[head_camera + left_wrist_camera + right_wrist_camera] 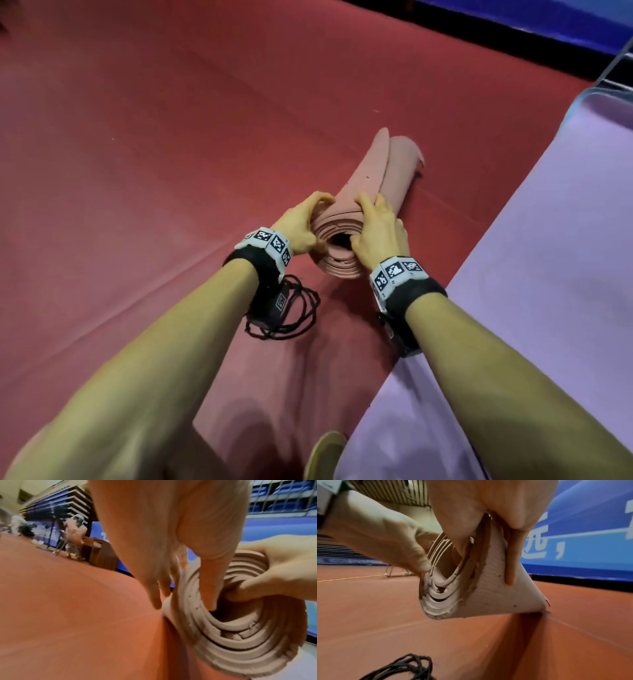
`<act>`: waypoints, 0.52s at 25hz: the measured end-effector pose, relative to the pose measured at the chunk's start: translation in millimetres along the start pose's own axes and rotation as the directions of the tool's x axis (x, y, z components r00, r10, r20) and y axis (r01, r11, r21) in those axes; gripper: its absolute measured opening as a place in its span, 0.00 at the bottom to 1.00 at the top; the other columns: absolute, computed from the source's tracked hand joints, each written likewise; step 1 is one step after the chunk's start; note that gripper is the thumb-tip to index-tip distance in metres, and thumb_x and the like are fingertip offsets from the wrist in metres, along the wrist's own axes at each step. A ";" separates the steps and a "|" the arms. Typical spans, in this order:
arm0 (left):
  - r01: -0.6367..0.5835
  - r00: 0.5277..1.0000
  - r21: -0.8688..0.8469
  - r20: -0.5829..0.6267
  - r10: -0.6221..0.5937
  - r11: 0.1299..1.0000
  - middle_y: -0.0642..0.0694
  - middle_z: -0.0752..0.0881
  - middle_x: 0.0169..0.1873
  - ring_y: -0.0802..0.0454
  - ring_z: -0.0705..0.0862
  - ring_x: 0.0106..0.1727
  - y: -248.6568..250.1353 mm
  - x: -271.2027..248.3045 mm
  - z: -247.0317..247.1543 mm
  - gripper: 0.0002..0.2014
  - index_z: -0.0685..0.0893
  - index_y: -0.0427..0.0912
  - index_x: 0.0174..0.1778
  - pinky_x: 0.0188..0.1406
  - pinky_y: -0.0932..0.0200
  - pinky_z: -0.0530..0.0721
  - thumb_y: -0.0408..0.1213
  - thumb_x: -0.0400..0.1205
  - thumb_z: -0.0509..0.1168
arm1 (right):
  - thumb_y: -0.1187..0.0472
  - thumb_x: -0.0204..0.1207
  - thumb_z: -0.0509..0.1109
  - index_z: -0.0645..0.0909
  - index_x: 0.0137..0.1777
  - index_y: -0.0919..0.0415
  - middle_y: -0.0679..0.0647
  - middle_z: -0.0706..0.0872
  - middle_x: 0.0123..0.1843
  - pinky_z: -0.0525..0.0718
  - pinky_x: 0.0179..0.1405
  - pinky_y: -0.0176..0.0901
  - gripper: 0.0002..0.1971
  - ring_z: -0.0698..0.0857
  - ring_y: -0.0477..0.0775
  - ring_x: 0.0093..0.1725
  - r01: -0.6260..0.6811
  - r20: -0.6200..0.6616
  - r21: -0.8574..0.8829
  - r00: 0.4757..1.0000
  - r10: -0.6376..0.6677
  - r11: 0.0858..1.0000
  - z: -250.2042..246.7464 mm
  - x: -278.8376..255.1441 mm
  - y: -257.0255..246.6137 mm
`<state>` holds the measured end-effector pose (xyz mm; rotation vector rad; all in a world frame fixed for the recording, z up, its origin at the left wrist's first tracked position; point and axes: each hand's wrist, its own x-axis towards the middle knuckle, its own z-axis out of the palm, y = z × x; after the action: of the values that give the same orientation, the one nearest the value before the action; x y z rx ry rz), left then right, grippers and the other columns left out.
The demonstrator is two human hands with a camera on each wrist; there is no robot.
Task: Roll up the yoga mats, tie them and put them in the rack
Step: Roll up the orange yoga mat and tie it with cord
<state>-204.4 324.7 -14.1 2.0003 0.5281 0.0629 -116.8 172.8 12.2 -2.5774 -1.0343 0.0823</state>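
Two hands, the left hand (pixel 301 224) and right hand (pixel 378 233), pinch the near end of the rolled pink mat (pixel 373 181) on the red floor (pixel 171 137); squeeze the layers evenly tight before reaching for the black cord (pixel 291 315) nearby.

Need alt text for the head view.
Both hands, left hand and right hand, grip the near end of a rolled pink mat lying on the red floor. A black cord lies below the left wrist; a purple mat lies flat at right.
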 end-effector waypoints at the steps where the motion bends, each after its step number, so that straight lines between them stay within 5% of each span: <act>1: 0.105 0.994 -0.036 0.014 -0.105 0.994 0.45 0.79 0.71 0.49 0.79 0.71 -17.6 -1.6 7.3 0.47 0.66 0.52 0.78 0.70 0.46 0.80 0.20 0.66 0.77 | 0.68 0.72 0.71 0.70 0.71 0.55 0.60 0.73 0.67 0.78 0.53 0.56 0.27 0.77 0.69 0.65 -0.011 0.000 0.027 1.000 0.011 1.000 8.1 -2.0 7.4; 3: 0.274 0.961 0.055 -0.042 -0.272 0.960 0.43 0.85 0.63 0.47 0.84 0.63 -51.5 -8.8 21.9 0.37 0.72 0.43 0.77 0.64 0.52 0.83 0.20 0.72 0.72 | 0.67 0.72 0.74 0.70 0.71 0.57 0.60 0.74 0.68 0.78 0.57 0.57 0.28 0.76 0.67 0.68 -0.039 -0.008 0.115 0.999 0.040 0.993 19.5 -0.4 23.9; 6: 0.437 0.895 0.417 -0.116 -0.430 0.797 0.36 0.90 0.53 0.38 0.87 0.56 -111.3 -17.8 49.8 0.13 0.88 0.36 0.58 0.52 0.55 0.83 0.30 0.79 0.65 | 0.64 0.71 0.77 0.70 0.72 0.57 0.59 0.74 0.70 0.78 0.58 0.57 0.31 0.77 0.66 0.67 -0.017 0.022 0.153 1.000 0.014 0.988 32.0 5.0 37.9; 10: 0.573 0.794 0.501 -0.142 -0.592 0.649 0.39 0.89 0.50 0.39 0.86 0.47 -164.4 -19.5 89.6 0.10 0.87 0.38 0.47 0.42 0.55 0.81 0.40 0.77 0.68 | 0.64 0.70 0.78 0.70 0.71 0.56 0.57 0.72 0.69 0.80 0.55 0.55 0.31 0.77 0.64 0.67 0.036 0.056 0.106 0.998 -0.042 0.994 52.8 -3.2 42.8; 13: 0.593 0.787 0.520 -0.213 -0.579 0.614 0.37 0.88 0.56 0.37 0.86 0.56 -173.4 -13.5 104.8 0.12 0.86 0.36 0.58 0.53 0.49 0.84 0.33 0.81 0.64 | 0.65 0.69 0.78 0.71 0.72 0.57 0.57 0.71 0.69 0.81 0.52 0.55 0.31 0.78 0.64 0.65 0.034 0.050 0.129 0.998 -0.041 0.991 61.0 -12.3 51.3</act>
<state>-247.1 298.0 -210.8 2.2805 1.3331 -0.5468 -103.4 149.0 -63.7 -2.4514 -1.0596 0.2014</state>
